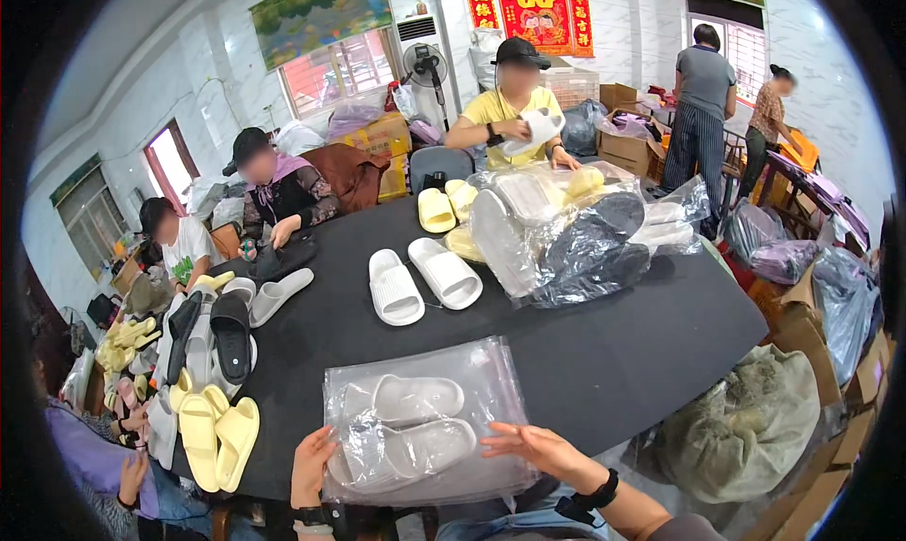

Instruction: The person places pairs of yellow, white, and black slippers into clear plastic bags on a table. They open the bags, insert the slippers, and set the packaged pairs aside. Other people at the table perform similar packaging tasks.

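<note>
In front of me a transparent plastic bag (491,371) lies at the near edge of the black table (604,371). A pair of light grey slide sandals (425,447) shows through it, side by side. My left hand (311,464) is closed on the bag's left edge, its fingertips partly behind the plastic. On the other side my right hand (538,447) is open, fingers stretched out over the bag's right edge. Farther off, a white pair of ribbed slides (444,273) rests uncovered on the table.
Bagged slippers (566,230) are heaped at the far right. Yellow slides (217,442) and black slides (231,324) pile along the left side. Across the table a person in yellow (514,107) handles a white slide (533,131). A large sack (746,428) stands beside the table at right.
</note>
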`<action>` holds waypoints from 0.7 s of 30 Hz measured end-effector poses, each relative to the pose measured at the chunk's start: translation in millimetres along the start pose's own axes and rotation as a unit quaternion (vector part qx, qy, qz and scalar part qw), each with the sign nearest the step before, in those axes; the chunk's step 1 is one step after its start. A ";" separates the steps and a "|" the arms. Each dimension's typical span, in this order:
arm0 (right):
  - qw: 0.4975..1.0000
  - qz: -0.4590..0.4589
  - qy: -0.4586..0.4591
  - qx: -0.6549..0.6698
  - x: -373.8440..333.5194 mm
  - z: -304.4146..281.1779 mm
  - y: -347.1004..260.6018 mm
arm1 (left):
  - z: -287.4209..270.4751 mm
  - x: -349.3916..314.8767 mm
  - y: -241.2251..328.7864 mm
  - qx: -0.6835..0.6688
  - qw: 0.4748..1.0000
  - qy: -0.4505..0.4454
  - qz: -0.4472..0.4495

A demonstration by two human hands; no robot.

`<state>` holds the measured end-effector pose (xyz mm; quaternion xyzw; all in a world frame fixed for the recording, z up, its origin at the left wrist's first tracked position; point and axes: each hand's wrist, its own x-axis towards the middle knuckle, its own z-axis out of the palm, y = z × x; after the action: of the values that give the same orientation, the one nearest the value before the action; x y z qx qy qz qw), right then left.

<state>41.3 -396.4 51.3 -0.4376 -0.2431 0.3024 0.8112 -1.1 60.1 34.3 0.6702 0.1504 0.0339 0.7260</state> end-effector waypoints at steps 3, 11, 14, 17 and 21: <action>0.999 -0.007 -0.005 -0.034 -5.3 6.5 -12.3 | 2.9 7.4 0.2 0.004 1.000 0.005 0.030; 0.992 0.083 -0.055 -0.073 -13.9 6.7 -22.9 | -10.3 21.0 -25.0 0.085 0.994 -0.012 0.073; 0.982 0.063 -0.044 -0.171 -27.4 -4.2 -18.2 | 9.2 14.4 -16.5 0.195 0.974 0.008 0.119; 0.905 -0.023 -0.082 -0.416 -26.5 -11.5 -11.2 | 25.9 -10.8 2.7 0.444 0.871 0.067 0.198; 0.828 -0.108 -0.055 -0.548 -11.0 -1.8 7.0 | 33.0 -24.5 -6.5 0.454 0.864 0.029 0.213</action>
<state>32.8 -402.1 43.0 -0.7635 -0.4591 0.0536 0.4511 -16.7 21.5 34.0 0.9402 0.0237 0.1356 0.3115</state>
